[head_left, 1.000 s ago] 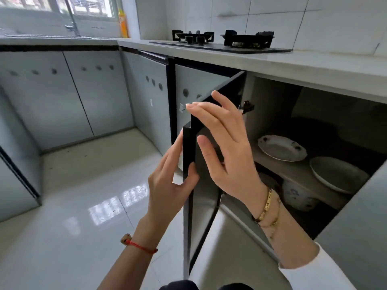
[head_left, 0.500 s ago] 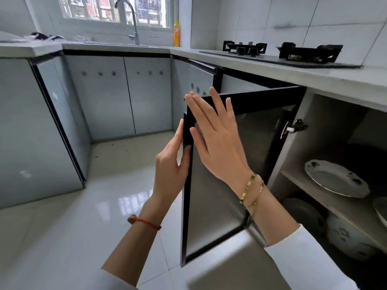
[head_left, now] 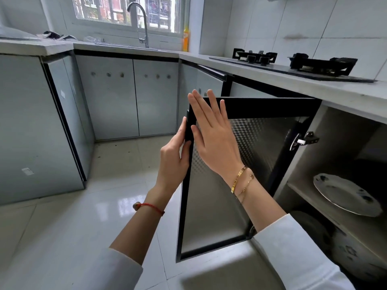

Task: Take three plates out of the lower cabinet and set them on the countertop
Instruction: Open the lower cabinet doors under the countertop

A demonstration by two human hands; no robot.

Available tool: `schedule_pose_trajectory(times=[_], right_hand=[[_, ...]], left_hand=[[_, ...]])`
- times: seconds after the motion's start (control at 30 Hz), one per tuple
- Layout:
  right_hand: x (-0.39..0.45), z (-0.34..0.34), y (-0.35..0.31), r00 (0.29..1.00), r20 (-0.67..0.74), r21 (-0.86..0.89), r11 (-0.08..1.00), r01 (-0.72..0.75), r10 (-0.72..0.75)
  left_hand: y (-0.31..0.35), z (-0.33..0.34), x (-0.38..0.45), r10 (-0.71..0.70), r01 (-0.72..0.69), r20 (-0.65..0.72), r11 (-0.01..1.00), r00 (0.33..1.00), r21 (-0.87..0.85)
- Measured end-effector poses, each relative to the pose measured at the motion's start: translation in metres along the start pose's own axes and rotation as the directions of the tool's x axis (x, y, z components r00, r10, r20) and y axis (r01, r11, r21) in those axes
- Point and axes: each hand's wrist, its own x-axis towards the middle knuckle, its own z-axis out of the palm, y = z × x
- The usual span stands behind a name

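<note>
Head view: the cabinet door [head_left: 240,174] now stands swung wide, roughly square to the cabinet front, where half a second ago it was less open and a second ago nearly edge-on to the camera. The camera has also lifted, so the faucet [head_left: 140,21] and window now show.

The left hand [head_left: 173,162] grips the door's free edge, thumb on the inner side and fingers wrapped round the outer face. The right hand [head_left: 211,135] lies flat on the door's inner panel, fingers straight and spread, holding nothing; it has slid toward the top corner of the frame.

The lower cabinet [head_left: 335,143] is now open to view. One patterned plate [head_left: 345,193] lies on the inner shelf [head_left: 314,204], well apart from both hands. Below the shelf sit dark rounded pieces, probably more crockery [head_left: 351,252], but the shadow is too deep to say whether they are plates. The second plate seen on the shelf a second ago is out of frame now.

The countertop [head_left: 314,88] above carries the gas hob [head_left: 293,63], with bare surface along the front edge. No plate is out yet.

Judgement: door opening is about done, access is clear, and a hand must next leave the door and reach for the shelf plate. All three plates remain to be moved.
</note>
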Motion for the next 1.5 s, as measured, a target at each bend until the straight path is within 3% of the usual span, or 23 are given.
schedule_pose_trajectory(times=[0.3,0.57,0.77,1.03,1.23,1.5], right_hand=[[-0.014,-0.015,0.000,1.000,0.020,0.025,1.000,-0.013,0.013],[-0.057,-0.045,0.022,0.991,0.027,-0.067,0.989,-0.129,0.132],[-0.097,-0.084,0.053,0.969,-0.015,-0.182,0.952,-0.246,0.248],[-0.172,-0.160,0.094,0.880,-0.167,-0.328,0.817,-0.474,0.444],[-0.222,-0.226,0.124,0.787,-0.344,-0.438,0.654,-0.617,0.513],[-0.259,-0.292,0.151,0.756,-0.450,-0.578,0.490,-0.653,0.476]], left_hand=[[0.009,0.002,-0.009,-0.008,0.007,-0.027,0.999,1.000,-0.037],[0.026,0.025,-0.026,0.110,-0.099,-0.207,0.993,0.972,0.062],[0.053,0.062,-0.034,0.276,-0.278,-0.047,0.960,0.960,-0.028],[0.110,0.144,-0.047,0.222,-0.142,0.197,0.925,0.955,-0.352],[0.170,0.220,-0.072,0.260,0.004,0.444,0.859,0.858,-0.511],[0.249,0.296,-0.100,0.364,0.193,0.645,0.755,0.672,-0.627]])
